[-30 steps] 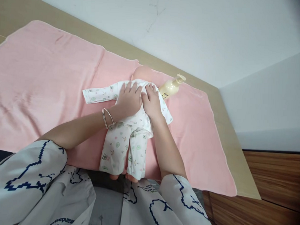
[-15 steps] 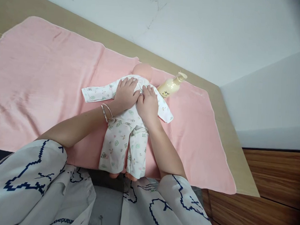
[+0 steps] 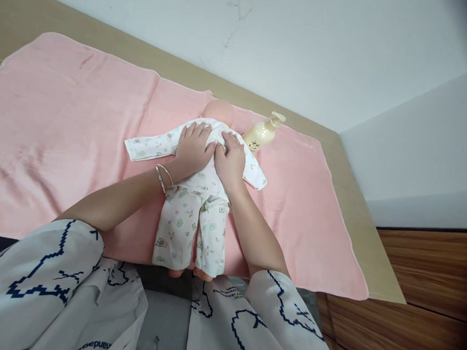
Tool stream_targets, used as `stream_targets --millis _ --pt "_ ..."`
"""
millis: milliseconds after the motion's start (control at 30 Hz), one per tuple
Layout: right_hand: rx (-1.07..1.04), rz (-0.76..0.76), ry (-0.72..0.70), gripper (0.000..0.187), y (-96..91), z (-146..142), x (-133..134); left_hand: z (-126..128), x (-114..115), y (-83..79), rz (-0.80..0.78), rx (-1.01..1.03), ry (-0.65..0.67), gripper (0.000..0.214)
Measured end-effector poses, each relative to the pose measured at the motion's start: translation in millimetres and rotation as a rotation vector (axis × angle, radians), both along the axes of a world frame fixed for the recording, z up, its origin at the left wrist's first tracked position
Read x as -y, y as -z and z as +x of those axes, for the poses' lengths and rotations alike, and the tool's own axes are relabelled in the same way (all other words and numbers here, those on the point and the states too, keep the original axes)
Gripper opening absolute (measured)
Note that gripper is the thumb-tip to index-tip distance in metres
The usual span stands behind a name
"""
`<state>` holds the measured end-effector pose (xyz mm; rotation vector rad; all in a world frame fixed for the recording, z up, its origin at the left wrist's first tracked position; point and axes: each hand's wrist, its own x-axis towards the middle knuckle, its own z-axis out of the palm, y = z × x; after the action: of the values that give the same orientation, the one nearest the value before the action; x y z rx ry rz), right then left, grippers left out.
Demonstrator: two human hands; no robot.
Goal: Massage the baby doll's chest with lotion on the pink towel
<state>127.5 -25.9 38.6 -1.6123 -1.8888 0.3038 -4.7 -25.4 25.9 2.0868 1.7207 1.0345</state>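
A baby doll in white patterned pyjamas lies stretched out, its head away from me and its feet at the near edge. Its face is not visible. Both of my hands rest on the upper body of the pyjama top. My left hand lies flat there, fingers pointing away, a thin bangle on the wrist. Close beside it, my right hand lies with fingers stretched and slightly bent. The pyjama trousers cover the doll's legs down to the feet.
A pink blanket spreads under the doll over a tan table. A pale yellow pump bottle lies tilted just right of the doll's shoulder. Behind rises a white wall. Brown wooden panels show at lower right.
The view has shifted slightly. My right hand's fingers have moved a little on the pyjama top; my left hand stays in about the same place on it.
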Motion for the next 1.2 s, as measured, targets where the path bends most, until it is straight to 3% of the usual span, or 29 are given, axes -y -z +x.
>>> stream_targets --millis 200,300,400,467,567,700,800,967,1200 --pt "0.143 -0.02 0.022 0.049 -12.7 -5.4 7.8 1.4 6.4 -8.3 -0.047 -0.125 0.0 0.056" --pt "0.286 -0.094 0.001 0.047 -38.2 -4.3 21.8 -0.8 15.2 -22.7 -0.071 -0.213 -0.012 0.055" --pt "0.337 -0.243 -0.091 0.04 -73.9 9.0 40.4 -7.0 26.3 -49.0 -0.14 -0.252 0.055 0.045" --pt "0.255 -0.288 -0.135 0.04 -95.5 24.4 50.7 -10.8 31.5 -69.1 -0.187 -0.125 0.15 0.035" --pt "0.105 -0.155 -0.068 0.044 -113.6 50.0 53.5 -9.2 28.8 -93.1 -0.246 0.363 0.258 0.034" --pt "-0.006 0.112 0.096 0.054 -104.2 74.9 24.0 11.8 0.3 -105.7 -0.482 1.028 0.385 0.048" --pt "-0.016 0.12 0.061 0.063 -80.0 84.7 -11.3 35.6 -29.4 -107.1 -0.642 1.246 0.396 0.061" --pt "-0.023 0.122 0.015 0.065 -46.2 90.2 -46.7 67.1 -63.6 -109.9 -0.718 1.306 0.323 0.078" --pt "0.153 0.161 0.028 0.058 -46.2 83.2 -45.2 83.0 -69.4 -112.8 -0.691 1.181 0.393 0.08"
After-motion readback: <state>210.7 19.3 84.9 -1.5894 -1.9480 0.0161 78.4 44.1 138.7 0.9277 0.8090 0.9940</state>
